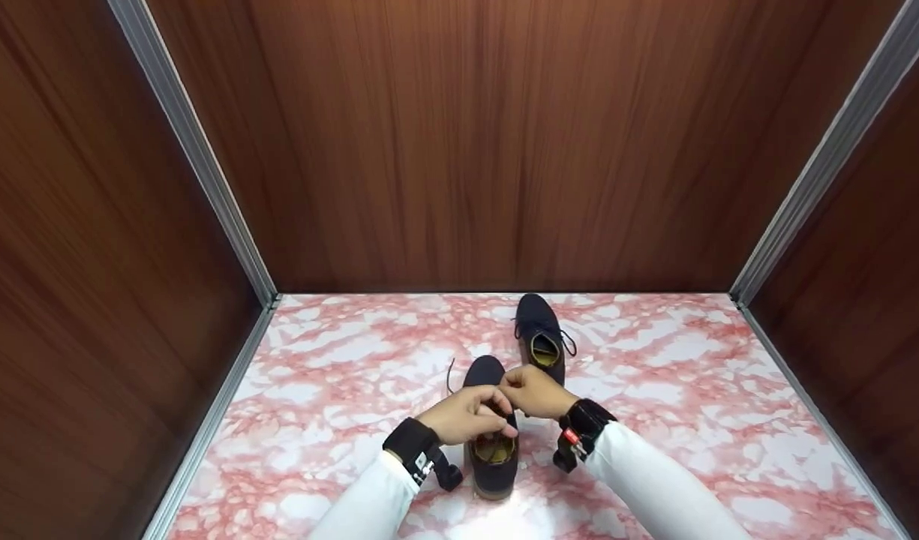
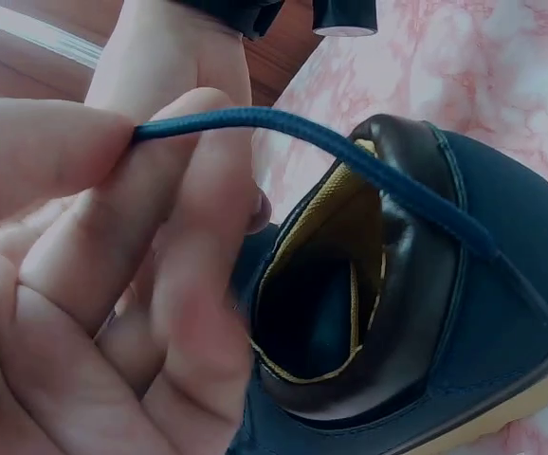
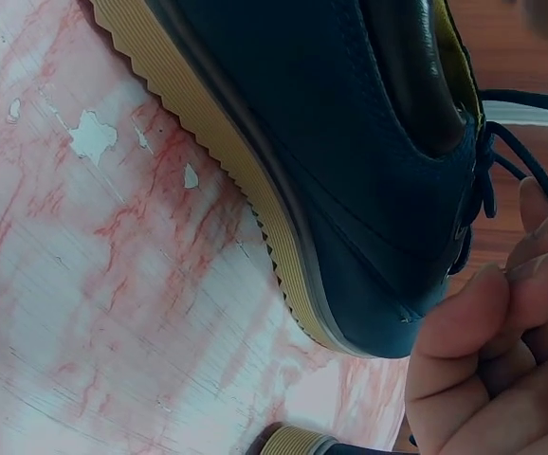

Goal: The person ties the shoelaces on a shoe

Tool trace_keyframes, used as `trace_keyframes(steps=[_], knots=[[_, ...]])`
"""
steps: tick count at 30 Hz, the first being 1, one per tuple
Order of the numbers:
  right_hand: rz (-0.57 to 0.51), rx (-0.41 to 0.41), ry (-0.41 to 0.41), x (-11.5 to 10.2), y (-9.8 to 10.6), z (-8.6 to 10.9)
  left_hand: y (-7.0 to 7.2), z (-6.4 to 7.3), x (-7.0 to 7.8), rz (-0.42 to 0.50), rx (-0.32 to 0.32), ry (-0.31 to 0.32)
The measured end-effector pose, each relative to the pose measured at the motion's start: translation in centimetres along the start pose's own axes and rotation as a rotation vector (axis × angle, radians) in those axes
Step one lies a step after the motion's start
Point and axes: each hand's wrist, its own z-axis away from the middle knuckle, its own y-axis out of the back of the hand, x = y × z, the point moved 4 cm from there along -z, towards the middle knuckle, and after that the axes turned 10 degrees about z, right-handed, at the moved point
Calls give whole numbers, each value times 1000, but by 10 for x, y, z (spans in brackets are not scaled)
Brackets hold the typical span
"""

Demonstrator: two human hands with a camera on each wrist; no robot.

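Observation:
A dark blue shoe [image 1: 494,478] with a brown collar and yellow lining stands before me, toe pointing away. Over its opening, my left hand [image 1: 467,417] pinches a blue shoelace [image 2: 426,203] between thumb and finger; the lace's tipped end hangs free across the heel side in the left wrist view. My right hand [image 1: 538,393] is beside the shoe's front, its fingers curled around another stretch of lace [image 3: 485,175] that rises from the eyelets. The laced front is mostly hidden behind my hands in the head view.
The matching shoe [image 1: 534,311] stands farther back to the right, its lace tied with loops at the sides. A loose lace strand [image 1: 450,375] sticks out left of the near shoe. Brown wood-grain panels [image 1: 459,150] enclose the pink-and-white marbled surface [image 1: 316,420].

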Motion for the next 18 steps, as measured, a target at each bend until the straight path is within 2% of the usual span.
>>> trace_keyframes(steps=[5, 14, 18], knots=[[8, -9, -9, 0, 0, 0, 2, 2, 1, 25, -3, -17], [13, -3, -18, -1, 2, 1, 2, 7, -3, 211, 21, 25], [4, -1, -2, -3, 4, 1, 0, 9, -8, 200, 4, 50]])
